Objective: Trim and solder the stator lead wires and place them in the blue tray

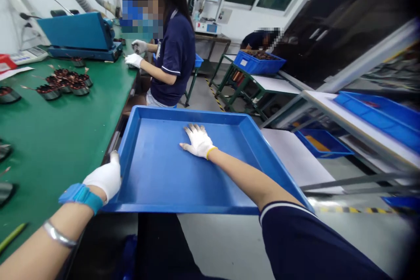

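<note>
A large shallow blue plastic tray [157, 207] lies in front of me above my lap, its left side beside the edge of the green workbench [98, 127]. My left hand [106, 177], in a white glove, grips the tray's left wall near the front corner, thumb on top; its other fingers are hidden behind the wall. My right hand [198, 141], in a white glove with dirty fingertips and a yellow cuff, is over the tray's floor with fingers spread. It seems to touch the floor and holds nothing.
Copper-wound metal ring parts [67, 82] stand in a cluster on the bench, near a teal machine [78, 35]. A co-worker [173, 52] in white gloves sits beyond the tray. On the right are a rack [361, 127] with blue bins and a full blue crate [257, 63].
</note>
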The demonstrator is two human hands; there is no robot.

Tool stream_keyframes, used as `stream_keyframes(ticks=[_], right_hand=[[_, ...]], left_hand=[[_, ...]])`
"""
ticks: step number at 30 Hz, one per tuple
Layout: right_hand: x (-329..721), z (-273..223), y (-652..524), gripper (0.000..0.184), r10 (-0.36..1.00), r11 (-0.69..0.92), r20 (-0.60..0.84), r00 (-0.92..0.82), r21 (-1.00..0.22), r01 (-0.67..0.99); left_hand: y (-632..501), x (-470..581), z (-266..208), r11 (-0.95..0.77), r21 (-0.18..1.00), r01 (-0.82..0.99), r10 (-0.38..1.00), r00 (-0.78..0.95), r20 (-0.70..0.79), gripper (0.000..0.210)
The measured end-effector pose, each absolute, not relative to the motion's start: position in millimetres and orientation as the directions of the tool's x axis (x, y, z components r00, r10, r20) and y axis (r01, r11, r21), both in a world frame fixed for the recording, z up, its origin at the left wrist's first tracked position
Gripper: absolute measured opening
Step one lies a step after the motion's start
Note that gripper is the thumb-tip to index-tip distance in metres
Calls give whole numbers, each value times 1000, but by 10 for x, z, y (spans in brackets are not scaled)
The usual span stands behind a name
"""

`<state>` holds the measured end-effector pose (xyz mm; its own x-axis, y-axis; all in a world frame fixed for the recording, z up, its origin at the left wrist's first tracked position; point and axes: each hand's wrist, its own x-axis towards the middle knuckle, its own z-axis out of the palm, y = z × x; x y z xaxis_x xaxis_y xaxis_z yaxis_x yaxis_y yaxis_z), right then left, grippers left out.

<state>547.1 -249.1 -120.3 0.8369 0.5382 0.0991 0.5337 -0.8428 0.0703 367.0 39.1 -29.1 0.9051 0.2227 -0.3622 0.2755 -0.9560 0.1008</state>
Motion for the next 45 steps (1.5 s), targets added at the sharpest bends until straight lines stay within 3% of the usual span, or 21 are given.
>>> stream_keyframes(ticks=[4, 8, 11, 14, 20, 24, 32, 39, 45], right_hand=[[5422, -1257, -2475, 87, 521, -853, 111, 846, 44, 520], [5375, -1271, -2453, 85, 510, -860, 101, 854, 43, 509], [5359, -1234, -2450, 85, 513, -858, 82, 854, 67, 509], [5424, -1148, -2432, 86, 539, -840, 36, 842, 102, 533], [5693, -1115, -2293, 75, 715, -685, -35, 698, 159, 711], [5800, -1240, -2316, 73, 763, -633, -39, 646, 159, 757], [5750, -1333, -2246, 75, 729, -684, 86, 679, 122, 719], [5651, -1370, -2122, 76, 708, -706, 97, 700, 84, 703], [5664, -1351, -2134, 71, 735, -676, 131, 666, 59, 734]], left_hand=[[346, 3681, -177, -952, 14, 306, 269, 857, -439, 72], [-11, 3531, -61, -962, -21, 272, 262, 903, -341, 66], [-435, 3330, -119, -993, 104, 49, 17, 957, -290, 57], [-722, 3179, -273, -970, 231, -70, -133, 954, -268, 45], [-732, 3139, -479, -924, 342, -172, -256, 942, -218, 27], [-723, 3167, -519, -901, 386, -197, -304, 923, -237, 27], [-714, 3125, -478, -915, 368, -165, -274, 924, -267, 27], [-585, 3094, -441, -921, 367, -126, -223, 947, -232, 23], [-596, 3058, -505, -922, 377, -86, -145, 981, -130, 40]])
